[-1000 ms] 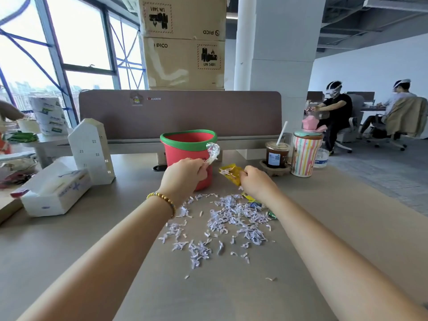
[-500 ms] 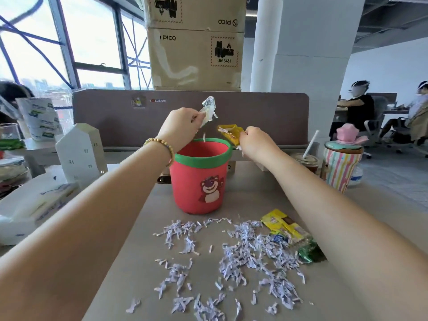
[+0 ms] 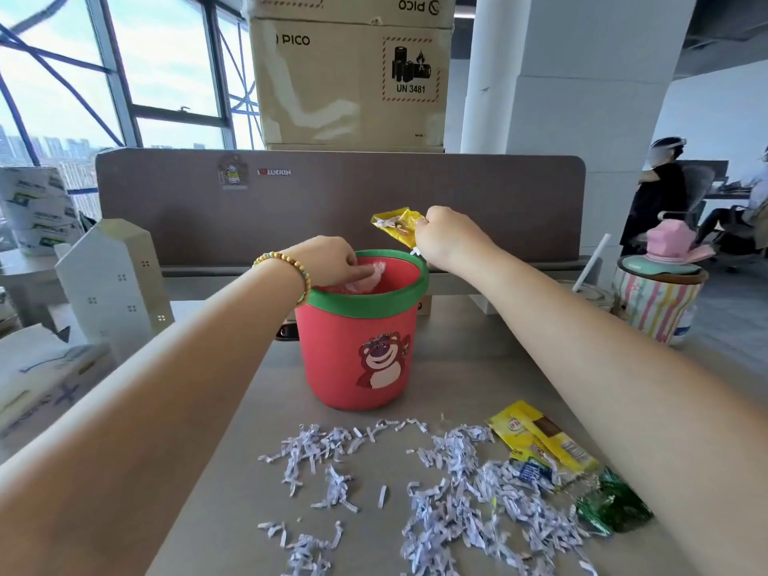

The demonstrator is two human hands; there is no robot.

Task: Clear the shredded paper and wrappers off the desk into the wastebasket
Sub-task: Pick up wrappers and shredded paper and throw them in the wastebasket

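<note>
Grey and wide, the tabletop (image 3: 478, 367) sits in a bright office with big windows and a brown divider wall (image 3: 332, 209) at its back edge.

The left hand (image 3: 328, 261) reaches into the top of the red wastebasket (image 3: 357, 347), fingers pointing down. A crinkly clear wrapper (image 3: 368, 276) lies under its fingertips, just inside the green rim; whether the fingers pinch it or only touch it cannot be told. A bead bracelet (image 3: 291, 270) goes round that wrist.

The right hand (image 3: 446, 236) is up above the right side of the wastebasket's rim. Its fingers are curled tight on a yellow wrapper (image 3: 395, 224), which sticks out to the left, over the basket's open top.

The wastebasket stands upright and has a pink bear picture on its front. In front of it, nearer the person, lots of shredded paper (image 3: 449, 492) is spread over the tabletop. At the right edge of that paper lie a yellow packet (image 3: 540, 440), a small blue wrapper (image 3: 534, 471) and a green wrapper (image 3: 615, 507).

Left of the wastebasket stands a white house-shaped box (image 3: 112, 284). Right of it stands a striped cup (image 3: 656, 303) with a pink thing on top. Big cardboard boxes (image 3: 349, 76) are stacked behind the divider.
</note>
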